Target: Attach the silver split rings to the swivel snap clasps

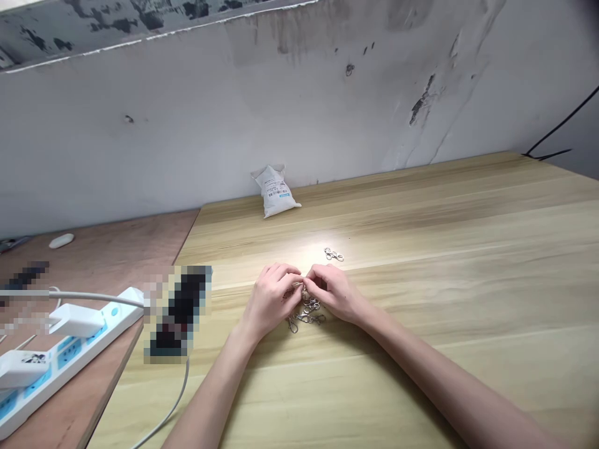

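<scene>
Both my hands rest on the light wooden table (421, 262), fingertips meeting over a small heap of metal clasps (306, 312). My left hand (271, 296) is curled, its fingers pinched on a clasp at the top of the heap. My right hand (334, 290) is curled too, pinching the same small metal piece from the other side. Several silver clasps lie loose just below the fingers. One separate clasp (334, 254) lies on the table a little beyond my right hand.
A small white sachet (276, 190) leans against the stained wall at the table's back edge. On the brown board to the left lie a white power strip (60, 349) with plugs, a cable (173, 399), a blurred dark object (180, 312) and a white oval item (61, 240).
</scene>
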